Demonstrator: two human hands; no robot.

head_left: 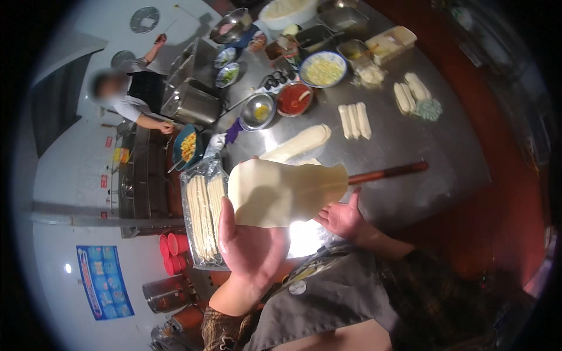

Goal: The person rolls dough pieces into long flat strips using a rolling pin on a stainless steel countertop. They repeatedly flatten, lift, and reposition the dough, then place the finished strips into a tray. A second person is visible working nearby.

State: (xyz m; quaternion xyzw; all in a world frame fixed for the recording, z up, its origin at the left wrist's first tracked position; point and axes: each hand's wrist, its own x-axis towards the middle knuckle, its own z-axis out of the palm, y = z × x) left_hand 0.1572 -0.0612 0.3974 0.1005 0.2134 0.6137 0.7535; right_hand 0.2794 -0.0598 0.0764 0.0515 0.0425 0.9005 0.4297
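A thin, flattened sheet of dough (285,191) is lifted above the steel worktable. My left hand (252,245) supports its left end, with the thumb at the near side and fingertips showing at the far edge. My right hand (340,217) is beneath its right end, palm up and fingers spread; whether it bears any of the dough I cannot tell. A wooden rolling pin (390,172) lies on the table, partly hidden by the sheet. Behind it rests another long flattened piece of dough (300,142). Several dough strips (354,120) lie side by side farther back.
At left is a plastic-covered tray of dough strips (202,215). Bowls of red sauce (293,100) and chopped filling (323,69) stand behind on the steel table (456,158). Another person (140,87) holds a green container of food (188,146) at far left.
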